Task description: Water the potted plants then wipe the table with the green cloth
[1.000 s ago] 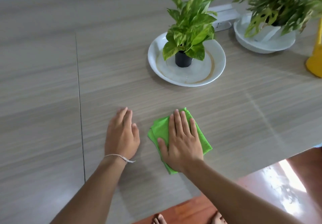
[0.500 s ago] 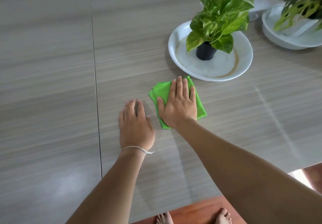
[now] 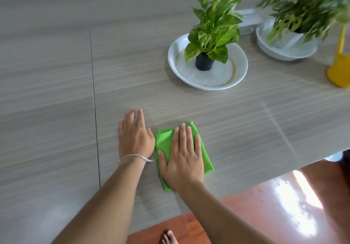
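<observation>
A folded green cloth (image 3: 165, 139) lies on the grey wood-grain table (image 3: 56, 92) near its front edge. My right hand (image 3: 181, 158) presses flat on the cloth, fingers together and pointing away from me. Just left of it, my left hand (image 3: 134, 135) rests palm down on the bare table, its edge touching the cloth. A leafy plant in a small black pot (image 3: 204, 63) stands on a white plate (image 3: 176, 54) farther back. A second plant (image 3: 306, 6) sits in a white bowl (image 3: 284, 52) at the back right.
A yellow watering can (image 3: 339, 69) stands at the right edge of the view. A white box (image 3: 248, 21) lies behind the plants. A seam (image 3: 94, 101) runs across the table on the left. Below the front edge are a red-brown floor (image 3: 246, 215) and my toes.
My right hand slid the cloth away toward the plate, then pulled it back near the front edge. My left hand stayed flat beside it. The view shifted.
</observation>
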`<action>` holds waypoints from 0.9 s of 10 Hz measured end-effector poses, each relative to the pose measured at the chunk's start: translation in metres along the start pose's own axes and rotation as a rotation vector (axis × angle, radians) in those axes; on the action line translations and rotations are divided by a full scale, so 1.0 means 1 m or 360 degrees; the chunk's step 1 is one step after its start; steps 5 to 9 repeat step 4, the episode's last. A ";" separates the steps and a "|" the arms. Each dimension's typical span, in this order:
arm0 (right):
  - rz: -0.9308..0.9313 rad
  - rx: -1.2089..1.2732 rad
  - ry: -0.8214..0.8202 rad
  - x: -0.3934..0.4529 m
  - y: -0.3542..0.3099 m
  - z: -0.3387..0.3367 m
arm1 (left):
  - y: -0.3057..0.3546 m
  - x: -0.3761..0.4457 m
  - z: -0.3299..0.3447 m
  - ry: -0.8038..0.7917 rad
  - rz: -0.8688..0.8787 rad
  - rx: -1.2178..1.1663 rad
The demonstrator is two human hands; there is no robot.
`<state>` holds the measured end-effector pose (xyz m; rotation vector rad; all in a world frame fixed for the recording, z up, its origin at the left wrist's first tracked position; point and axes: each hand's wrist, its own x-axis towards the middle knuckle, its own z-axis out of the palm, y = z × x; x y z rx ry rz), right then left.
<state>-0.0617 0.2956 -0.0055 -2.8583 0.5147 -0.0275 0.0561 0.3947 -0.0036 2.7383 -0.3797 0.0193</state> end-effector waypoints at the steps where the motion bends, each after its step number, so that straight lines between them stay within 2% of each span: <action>1: 0.0012 0.0009 -0.0025 -0.006 0.001 0.002 | 0.000 -0.003 0.003 0.0021 -0.0007 -0.0057; 2: 0.0035 0.0104 -0.0073 -0.002 0.000 -0.003 | -0.002 -0.001 0.006 0.0047 -0.0077 -0.0135; 3: -0.0032 0.0359 -0.0029 -0.003 0.012 -0.015 | 0.003 0.007 0.002 0.0184 -0.0255 -0.0388; 4: -0.0017 0.0685 -0.0063 0.003 0.053 -0.041 | 0.046 0.006 -0.006 0.0326 -0.0154 -0.0634; 9: -0.0017 0.0685 -0.0063 0.003 0.053 -0.041 | 0.046 0.006 -0.006 0.0326 -0.0154 -0.0634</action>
